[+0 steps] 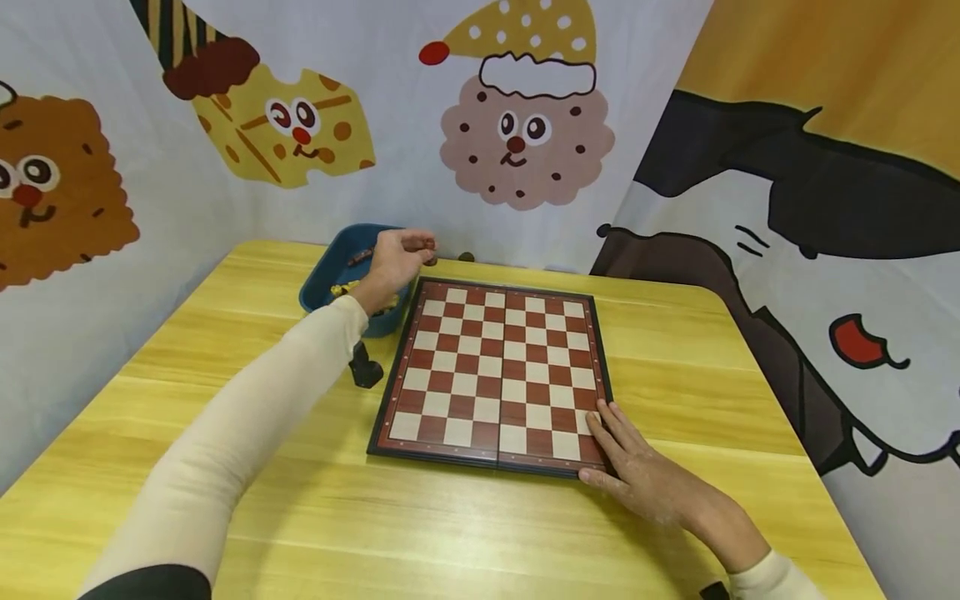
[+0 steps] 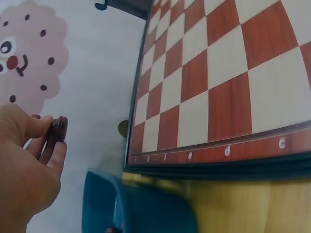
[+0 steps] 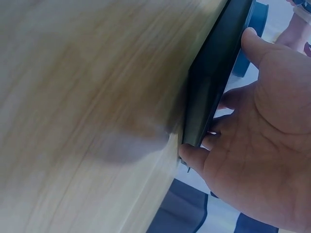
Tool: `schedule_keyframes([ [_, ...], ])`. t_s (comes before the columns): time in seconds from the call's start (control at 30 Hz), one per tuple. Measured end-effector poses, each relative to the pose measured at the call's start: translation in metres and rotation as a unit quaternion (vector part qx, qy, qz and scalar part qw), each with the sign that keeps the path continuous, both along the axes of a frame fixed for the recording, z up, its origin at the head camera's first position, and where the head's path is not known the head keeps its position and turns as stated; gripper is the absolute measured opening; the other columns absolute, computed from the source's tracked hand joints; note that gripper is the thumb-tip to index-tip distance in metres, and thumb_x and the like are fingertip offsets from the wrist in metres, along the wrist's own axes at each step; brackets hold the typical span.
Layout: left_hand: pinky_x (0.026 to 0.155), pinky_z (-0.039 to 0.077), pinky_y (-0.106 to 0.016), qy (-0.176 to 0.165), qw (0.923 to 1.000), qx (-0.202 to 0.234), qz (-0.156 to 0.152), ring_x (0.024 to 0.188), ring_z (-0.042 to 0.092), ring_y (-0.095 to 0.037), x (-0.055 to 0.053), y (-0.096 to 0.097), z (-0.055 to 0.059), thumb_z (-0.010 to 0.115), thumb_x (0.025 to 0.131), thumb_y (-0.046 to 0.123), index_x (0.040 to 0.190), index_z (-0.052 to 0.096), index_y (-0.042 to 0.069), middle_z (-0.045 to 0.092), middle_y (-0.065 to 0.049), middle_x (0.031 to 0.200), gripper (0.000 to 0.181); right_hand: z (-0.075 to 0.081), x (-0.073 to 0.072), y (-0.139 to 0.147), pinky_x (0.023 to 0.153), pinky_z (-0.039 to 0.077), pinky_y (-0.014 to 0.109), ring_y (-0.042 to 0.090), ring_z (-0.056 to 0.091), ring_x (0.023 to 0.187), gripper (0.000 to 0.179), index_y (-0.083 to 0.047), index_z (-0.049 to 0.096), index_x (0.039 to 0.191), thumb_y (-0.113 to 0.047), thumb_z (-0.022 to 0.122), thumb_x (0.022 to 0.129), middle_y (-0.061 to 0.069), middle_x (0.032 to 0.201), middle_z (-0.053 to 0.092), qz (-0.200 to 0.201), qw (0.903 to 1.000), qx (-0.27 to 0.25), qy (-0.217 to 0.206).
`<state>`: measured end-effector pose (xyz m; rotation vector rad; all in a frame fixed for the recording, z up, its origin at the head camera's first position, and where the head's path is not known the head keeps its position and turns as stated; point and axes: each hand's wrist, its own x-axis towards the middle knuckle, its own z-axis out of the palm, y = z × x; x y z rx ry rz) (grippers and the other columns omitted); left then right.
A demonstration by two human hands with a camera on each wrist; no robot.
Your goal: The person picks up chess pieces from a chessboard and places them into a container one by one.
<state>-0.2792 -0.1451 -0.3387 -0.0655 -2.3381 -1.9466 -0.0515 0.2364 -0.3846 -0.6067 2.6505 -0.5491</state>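
My left hand (image 1: 397, 260) is raised past the board's far left corner, over the right side of the blue bin (image 1: 318, 273). Between thumb and fingers it pinches a small dark brown round-based piece (image 2: 59, 128), partly hidden by the fingertips. A folding chessboard (image 1: 495, 375) with red-brown and cream squares lies opened flat on the table. At its near right corner rests my right hand (image 1: 637, 475), thumb at the front edge, fingers spread along the right edge. In the right wrist view the fingers touch the board's dark side (image 3: 214, 73).
Yellow pieces (image 1: 345, 288) and a brown piece (image 1: 361, 257) lie inside the bin. Behind the board, near the table's back edge, is a small dark round object (image 1: 467, 257). A printed cloth (image 1: 405, 167) hangs behind the wooden table (image 1: 360, 533).
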Motion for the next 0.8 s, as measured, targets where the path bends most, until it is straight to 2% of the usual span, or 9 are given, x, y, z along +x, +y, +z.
schedule_keyframes([
  [0.2, 0.094, 0.054, -0.043, 0.01, 0.9996, -0.026, 0.009, 0.108, 0.067, -0.029, 0.001, -0.015, 0.004, 0.062, 0.1, -0.002, 0.124, 0.07, -0.001, 0.07, -0.017, 0.116, 0.025, 0.001, 0.001, 0.0, 0.107, 0.031, 0.07, 0.042, -0.002, 0.152, 0.088, -0.007, 0.015, 0.164, -0.061, 0.047, 0.102, 0.017, 0.169, -0.002, -0.003, 1.0, 0.004, 0.004],
  [0.37, 0.096, 0.053, -0.044, 0.007, 0.9988, -0.045, 0.019, 0.108, 0.067, -0.029, 0.0, -0.027, 0.001, 0.061, 0.101, -0.001, 0.126, 0.068, -0.002, 0.068, -0.021, 0.121, 0.026, 0.001, 0.001, 0.0, 0.107, 0.031, 0.069, 0.042, -0.001, 0.152, 0.087, -0.007, 0.016, 0.164, -0.06, 0.047, 0.103, 0.017, 0.169, 0.0, -0.004, 1.0, 0.004, 0.006],
  [0.5, 0.096, 0.053, -0.044, 0.006, 0.998, -0.057, 0.028, 0.107, 0.068, -0.029, 0.004, -0.039, -0.002, 0.061, 0.102, -0.001, 0.125, 0.069, -0.002, 0.067, -0.023, 0.122, 0.025, 0.001, 0.001, 0.0, 0.107, 0.031, 0.069, 0.042, -0.001, 0.152, 0.087, -0.007, 0.016, 0.164, -0.061, 0.047, 0.102, 0.017, 0.169, -0.001, -0.004, 1.0, 0.006, 0.004],
  [0.57, 0.093, 0.054, -0.041, -0.002, 0.9972, -0.066, 0.035, 0.106, 0.068, -0.029, 0.006, -0.046, -0.006, 0.06, 0.102, 0.0, 0.126, 0.068, -0.002, 0.067, -0.023, 0.122, 0.025, 0.0, 0.001, -0.001, 0.107, 0.031, 0.069, 0.041, -0.002, 0.152, 0.088, -0.007, 0.016, 0.164, -0.062, 0.046, 0.102, 0.017, 0.169, -0.001, -0.004, 0.9999, 0.009, -0.003],
  [0.67, 0.08, 0.058, -0.034, -0.012, 0.9961, -0.076, 0.044, 0.105, 0.069, -0.029, 0.008, -0.056, -0.01, 0.06, 0.103, 0.003, 0.127, 0.068, -0.001, 0.067, -0.023, 0.123, 0.026, 0.001, 0.003, -0.002, 0.107, 0.031, 0.069, 0.041, -0.003, 0.152, 0.089, -0.007, 0.016, 0.164, -0.063, 0.046, 0.102, 0.017, 0.169, -0.002, -0.003, 0.9999, 0.012, -0.01],
  [0.8, 0.068, 0.059, -0.027, -0.014, 0.9961, -0.067, 0.055, 0.104, 0.068, -0.031, 0.009, -0.067, -0.014, 0.059, 0.104, 0.003, 0.128, 0.067, -0.002, 0.067, -0.023, 0.122, 0.026, 0.002, 0.003, -0.003, 0.108, 0.031, 0.068, 0.041, -0.002, 0.152, 0.089, -0.007, 0.016, 0.164, -0.063, 0.046, 0.101, 0.017, 0.169, -0.001, -0.005, 0.9999, 0.011, -0.005],
])
